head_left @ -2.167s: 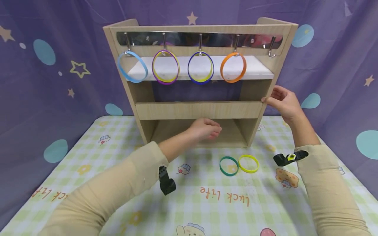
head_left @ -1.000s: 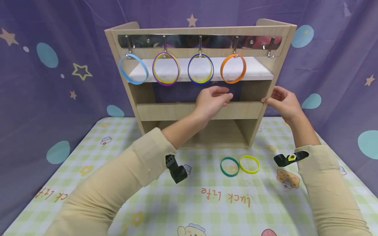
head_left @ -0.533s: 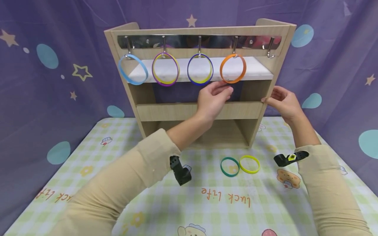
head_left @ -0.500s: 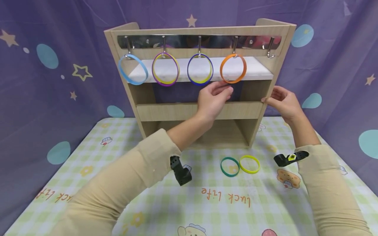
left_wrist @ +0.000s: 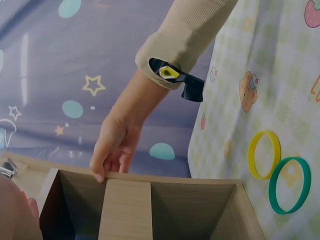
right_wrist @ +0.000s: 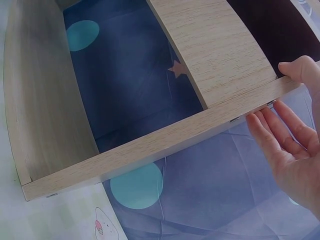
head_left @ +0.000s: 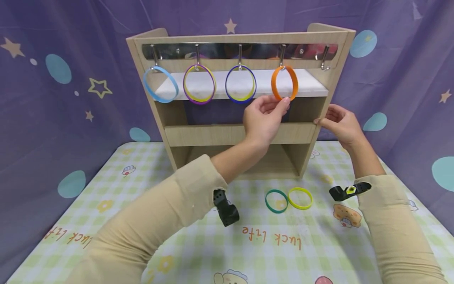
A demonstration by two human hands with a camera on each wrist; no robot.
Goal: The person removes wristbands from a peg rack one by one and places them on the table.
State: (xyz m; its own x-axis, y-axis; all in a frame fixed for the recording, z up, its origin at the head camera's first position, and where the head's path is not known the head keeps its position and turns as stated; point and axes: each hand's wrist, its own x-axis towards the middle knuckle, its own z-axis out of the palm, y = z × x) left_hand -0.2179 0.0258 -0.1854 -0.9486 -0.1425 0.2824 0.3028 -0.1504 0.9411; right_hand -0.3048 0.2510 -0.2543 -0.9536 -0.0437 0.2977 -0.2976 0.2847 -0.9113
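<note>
In the head view my left hand (head_left: 261, 121) pinches the lower edge of an orange silicone wristband (head_left: 295, 81) between thumb and fingers. The band's top still loops over the fourth hook (head_left: 283, 55) of a metal strip. My right hand (head_left: 341, 123) grips the right side panel of the wooden rack (head_left: 220, 135); in the right wrist view its thumb lies on the front edge of the panel and the fingers are behind. Other hooks carry a light blue wristband (head_left: 163, 100), a purple one (head_left: 200, 103) with a yellow one, and a dark blue one (head_left: 226, 85) with a yellow one.
The rightmost hook (head_left: 324, 59) bears no band. A green wristband (head_left: 276, 212) and a yellow wristband (head_left: 300, 208) lie side by side on the checkered tablecloth (head_left: 198, 252) before the rack. A white shelf (head_left: 220, 94) sits behind the hanging bands. A purple curtain (head_left: 81, 23) stands behind.
My left hand has risen from below the crossbar to the orange wristband and taken hold of its bottom. The band has swung slightly right and turned. My right hand has stayed on the panel.
</note>
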